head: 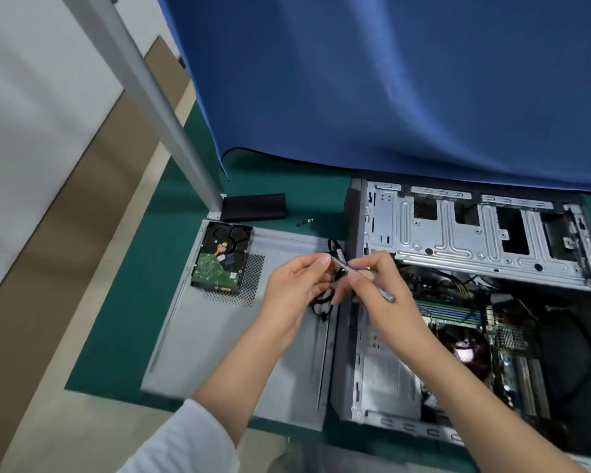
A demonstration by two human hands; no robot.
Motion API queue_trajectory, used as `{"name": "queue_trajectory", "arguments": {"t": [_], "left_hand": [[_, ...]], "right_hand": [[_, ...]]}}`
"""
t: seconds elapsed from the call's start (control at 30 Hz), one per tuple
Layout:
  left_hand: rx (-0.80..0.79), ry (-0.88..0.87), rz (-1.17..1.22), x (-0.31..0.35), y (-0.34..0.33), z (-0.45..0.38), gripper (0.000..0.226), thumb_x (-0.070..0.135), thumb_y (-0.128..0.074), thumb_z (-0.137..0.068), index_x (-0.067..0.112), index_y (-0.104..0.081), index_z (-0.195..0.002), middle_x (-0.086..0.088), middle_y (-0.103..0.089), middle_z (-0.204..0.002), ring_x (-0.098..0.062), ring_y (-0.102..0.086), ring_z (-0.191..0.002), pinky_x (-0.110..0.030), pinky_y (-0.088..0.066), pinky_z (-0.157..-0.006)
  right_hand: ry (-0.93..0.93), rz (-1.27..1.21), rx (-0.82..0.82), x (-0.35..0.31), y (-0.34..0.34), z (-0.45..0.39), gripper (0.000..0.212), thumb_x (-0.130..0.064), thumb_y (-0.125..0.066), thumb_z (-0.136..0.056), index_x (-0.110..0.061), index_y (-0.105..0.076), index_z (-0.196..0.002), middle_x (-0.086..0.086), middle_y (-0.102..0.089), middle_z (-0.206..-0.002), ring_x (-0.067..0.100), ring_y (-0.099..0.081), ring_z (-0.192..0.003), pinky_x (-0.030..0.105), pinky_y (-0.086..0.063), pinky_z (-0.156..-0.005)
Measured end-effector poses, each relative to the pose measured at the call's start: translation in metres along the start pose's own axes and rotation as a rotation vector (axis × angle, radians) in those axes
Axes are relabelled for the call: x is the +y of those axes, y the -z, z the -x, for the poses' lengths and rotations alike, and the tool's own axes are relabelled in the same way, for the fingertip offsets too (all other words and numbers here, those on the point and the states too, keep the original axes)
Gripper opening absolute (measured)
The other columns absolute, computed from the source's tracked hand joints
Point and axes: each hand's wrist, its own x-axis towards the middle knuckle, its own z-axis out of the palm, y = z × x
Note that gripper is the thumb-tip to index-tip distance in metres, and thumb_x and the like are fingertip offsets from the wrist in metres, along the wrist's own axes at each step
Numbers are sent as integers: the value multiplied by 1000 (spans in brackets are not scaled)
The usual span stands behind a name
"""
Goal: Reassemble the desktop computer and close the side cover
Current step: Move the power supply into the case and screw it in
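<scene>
Green mat (123, 302) covers the bench, and on it, from left to right, lie the loose parts and the open computer. Side cover (219, 336) lies flat on the mat, left of the case and not yet fitted. Hard drive (223, 257) rests circuit-board up on the cover's far left corner, over the vent holes, still outside the case. Behind the cover sit a black block (255, 207) and two small screws (305, 222). Left hand (292, 295) pinches a slim metal screwdriver (362, 276) near its tip, with a looped black cable (325, 302) hanging beneath the fingers. Right hand (386, 295) is curled round the screwdriver's shaft. Both hands hover over the cover's right edge, beside the case (475, 302), which lies on its side with the drive cage (475, 240) at the far side and the motherboard (485, 329) exposed below it. Blue cloth (389, 80) hangs behind the bench.

Risks, as judged: the screws lie loose and apart from the work, so a sweep of the cable or a sleeve could scatter them; the screwdriver tip, held close to the cable, could nick it. The drive's bare board faces up and could be scratched by a dropped tool. The drive must be moved before the cover can be lifted, and the cable may foul the cover's edge if left trailing.
</scene>
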Motion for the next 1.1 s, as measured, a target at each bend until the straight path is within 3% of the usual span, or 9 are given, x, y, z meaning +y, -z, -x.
{"name": "queue_trajectory", "arguments": {"t": [0.13, 0.23, 0.3, 0.37, 0.47, 0.63, 0.8, 1.1], "left_hand": [[-16, -24, 2, -4, 4, 35, 6, 12, -65, -87, 9, -68, -91, -1, -70, -75, -11, -64, -70, -23, -54, -72], [-41, -47, -9, -12, 8, 59, 15, 14, -64, -88, 4, -68, -98, -9, -72, -88, -17, -66, -79, -29, -54, -82], [-52, -55, -15, -20, 9, 74, 19, 15, -64, -88, 2, -68, -102, -13, -71, -93, -18, -66, -83, -29, -54, -82], [-66, -53, -14, -28, 9, 88, 20, 16, -64, -88, 2, -68, -102, -13, -71, -93, -19, -66, -85, -27, -54, -80], [-89, -37, -9, -41, 10, 106, 19, 20, -66, -86, 5, -69, -97, -9, -70, -87, -17, -66, -81, -27, -53, -79], [-81, 12, -35, -66, 10, 126, 12, 22, -69, -84, 11, -71, -90, 0, -71, -77, -9, -64, -72, -20, -53, -71], [-21, -19, -155, -84, 18, 136, 12, 25, -70, -84, 15, -73, -90, -1, -72, -80, -8, -65, -75, -23, -51, -75], [33, -170, -263, -113, 40, 152, 5, 18, -72, -82, 20, -73, -86, 6, -72, -73, -1, -65, -69, -13, -50, -66]], "right_hand": [[12, -24, 2, -8, -9, 33, 3, -28, -48, -92, -26, -48, -93, 7, -70, -76, 15, -66, -83, 28, -44, -83], [33, -3, -3, -12, -12, 58, 3, -32, -48, -90, -33, -49, -88, 5, -71, -77, 15, -65, -83, 28, -40, -79], [34, 19, 4, -13, -13, 74, 3, -35, -48, -90, -33, -48, -88, 3, -71, -78, 28, -63, -79, 32, -41, -68], [11, 34, 8, -15, -12, 91, 5, -39, -48, -88, -34, -49, -89, 1, -72, -79, 46, -55, -78, 45, -44, -67], [-21, 22, 27, -13, -10, 115, 4, -30, -50, -94, -30, -52, -90, 2, -73, -80, 50, -53, -78, 54, -45, -68], [-94, -17, 96, -5, -5, 146, 7, -17, -53, -95, -17, -59, -92, 3, -72, -75, 11, -65, -82, 25, -42, -75], [-160, -77, 136, 3, -2, 168, 8, -12, -62, -90, -12, -68, -96, 6, -72, -74, 14, -68, -74, 22, -51, -61], [-229, -23, 119, 37, -18, 189, 17, -9, -60, -92, -15, -68, -105, 7, -71, -78, 15, -62, -59, 14, -44, -51]]}}
